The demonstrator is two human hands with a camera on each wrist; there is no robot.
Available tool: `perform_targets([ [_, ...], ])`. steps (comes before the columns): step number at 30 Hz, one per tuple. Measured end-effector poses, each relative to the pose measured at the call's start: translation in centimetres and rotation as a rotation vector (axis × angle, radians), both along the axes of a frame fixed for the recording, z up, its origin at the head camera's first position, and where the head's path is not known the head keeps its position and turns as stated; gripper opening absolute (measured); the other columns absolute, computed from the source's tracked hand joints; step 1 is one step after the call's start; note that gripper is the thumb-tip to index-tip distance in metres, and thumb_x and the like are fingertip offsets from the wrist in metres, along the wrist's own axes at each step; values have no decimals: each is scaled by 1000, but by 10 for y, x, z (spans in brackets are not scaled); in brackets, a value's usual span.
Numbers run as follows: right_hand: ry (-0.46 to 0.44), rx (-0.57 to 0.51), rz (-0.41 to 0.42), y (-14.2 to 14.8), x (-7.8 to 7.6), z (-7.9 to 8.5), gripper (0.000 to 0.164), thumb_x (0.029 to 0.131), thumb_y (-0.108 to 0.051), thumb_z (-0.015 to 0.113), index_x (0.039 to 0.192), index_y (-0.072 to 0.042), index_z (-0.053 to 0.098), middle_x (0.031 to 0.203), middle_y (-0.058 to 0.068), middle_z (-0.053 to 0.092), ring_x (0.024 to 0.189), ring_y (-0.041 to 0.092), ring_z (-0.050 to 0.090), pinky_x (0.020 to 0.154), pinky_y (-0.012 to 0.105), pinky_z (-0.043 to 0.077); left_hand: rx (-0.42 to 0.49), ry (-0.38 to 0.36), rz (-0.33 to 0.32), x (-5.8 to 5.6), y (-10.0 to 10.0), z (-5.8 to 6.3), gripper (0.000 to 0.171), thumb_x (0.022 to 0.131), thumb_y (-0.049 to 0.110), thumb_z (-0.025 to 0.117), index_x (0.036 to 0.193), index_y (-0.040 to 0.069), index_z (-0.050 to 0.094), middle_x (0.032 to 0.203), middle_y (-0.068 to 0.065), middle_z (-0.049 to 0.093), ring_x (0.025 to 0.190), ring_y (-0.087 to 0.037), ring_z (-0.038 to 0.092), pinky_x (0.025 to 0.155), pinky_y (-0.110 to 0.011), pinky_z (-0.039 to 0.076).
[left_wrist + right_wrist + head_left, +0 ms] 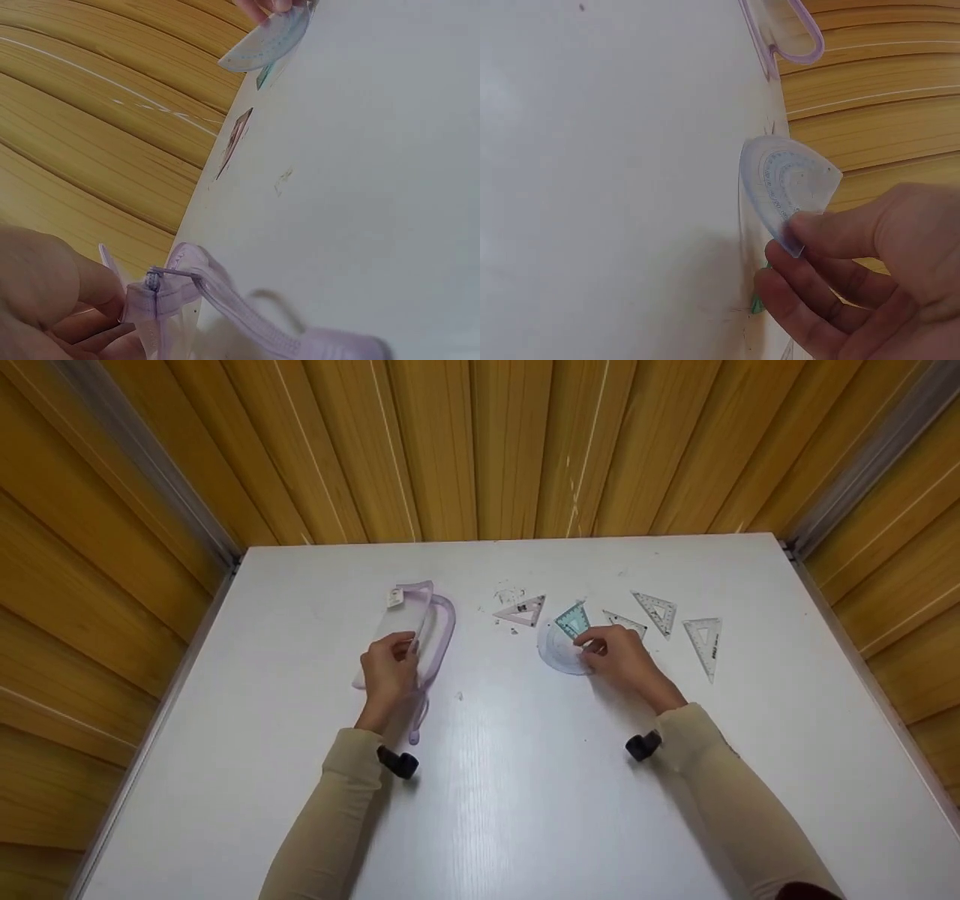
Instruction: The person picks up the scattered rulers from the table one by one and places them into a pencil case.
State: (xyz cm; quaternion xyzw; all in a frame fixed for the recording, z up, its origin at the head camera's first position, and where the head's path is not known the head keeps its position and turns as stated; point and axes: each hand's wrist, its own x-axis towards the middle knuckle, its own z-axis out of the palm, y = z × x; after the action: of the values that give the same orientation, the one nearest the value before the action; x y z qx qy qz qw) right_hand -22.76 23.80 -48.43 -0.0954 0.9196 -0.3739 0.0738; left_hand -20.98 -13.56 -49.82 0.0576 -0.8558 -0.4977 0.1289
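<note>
My left hand (388,669) pinches the edge of a clear pouch with lilac trim (394,619), lying on the left of the table. In the left wrist view the thumb and fingers grip the pouch's zip end (154,300), and a lilac strap trails off it. A pale blue, see-through protractor (769,176) is held by its corner between the thumb and fingers of my right hand (622,656). It is tilted up off the table in the left wrist view. A teal set square (568,617) lies just beyond it, overlapped by it in the wrist views.
A pinkish clear set square (514,610) lies between the pouch and the protractor. To the right are several clear set squares, one of them (701,641) farthest right. Small dark marks dot the white table (495,780). Yellow plank walls (510,450) enclose its sides and back.
</note>
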Motion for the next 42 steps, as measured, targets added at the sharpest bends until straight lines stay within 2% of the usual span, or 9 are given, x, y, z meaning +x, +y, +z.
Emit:
perform_targets([
  [4, -26, -36, -26, 5, -2, 1, 24, 93, -1, 69, 116, -4, 75, 97, 14, 75, 78, 23, 66, 61, 27, 52, 2, 24, 3, 1, 0, 0, 24, 93, -1, 69, 116, -3, 74, 104, -17, 77, 96, -30, 75, 85, -42, 58],
  [7, -46, -77, -42, 9, -5, 1, 24, 94, -2, 70, 118, -5, 75, 94, 13, 74, 73, 23, 66, 58, 25, 52, 15, 32, 15, 1, 1, -1, 23, 93, -2, 70, 115, -2, 75, 104, -17, 77, 96, -30, 75, 86, -43, 58],
  [13, -52, -136, -44, 15, -9, 0, 25, 95, -3, 69, 119, -3, 74, 93, 13, 73, 75, 27, 68, 61, 28, 55, 67, -4, 48, 3, 2, -2, 22, 93, 0, 72, 114, 1, 76, 105, -16, 77, 98, -29, 74, 89, -42, 57],
  [20, -77, -223, -61, 17, -15, 0, 26, 94, -1, 69, 120, 1, 73, 92, 18, 74, 73, 22, 68, 61, 25, 54, 148, -55, 92, 3, 4, -2, 21, 92, 0, 73, 113, 2, 76, 104, -15, 77, 97, -27, 75, 88, -39, 57],
  [25, -102, -287, -81, 17, -18, 1, 27, 94, 0, 69, 121, 5, 71, 96, 26, 74, 72, 20, 69, 62, 24, 55, 200, -74, 113, 3, 5, -1, 20, 92, 0, 73, 112, 2, 76, 103, -16, 77, 97, -27, 75, 82, -34, 58],
  [30, -112, -330, -90, 17, -21, 2, 28, 94, -3, 71, 121, 6, 70, 94, 26, 73, 73, 23, 69, 64, 25, 55, 244, -75, 118, 4, 5, 1, 19, 92, -3, 72, 110, 1, 76, 103, -17, 77, 96, -28, 75, 75, -26, 56],
  [36, -153, -333, -125, 14, -22, 5, 30, 96, -7, 70, 124, 4, 69, 95, 24, 71, 75, 22, 64, 71, 33, 57, 258, -76, 114, 4, 5, 2, 18, 93, 0, 73, 111, 1, 76, 103, -16, 77, 95, -28, 75, 69, -22, 55],
  [42, -200, -310, -181, 9, -25, 8, 29, 97, -10, 69, 125, -2, 71, 95, 17, 71, 80, 25, 65, 75, 35, 58, 264, -104, 122, 4, 7, 2, 19, 93, 0, 73, 111, 2, 76, 104, -16, 77, 94, -26, 75, 67, -21, 54],
])
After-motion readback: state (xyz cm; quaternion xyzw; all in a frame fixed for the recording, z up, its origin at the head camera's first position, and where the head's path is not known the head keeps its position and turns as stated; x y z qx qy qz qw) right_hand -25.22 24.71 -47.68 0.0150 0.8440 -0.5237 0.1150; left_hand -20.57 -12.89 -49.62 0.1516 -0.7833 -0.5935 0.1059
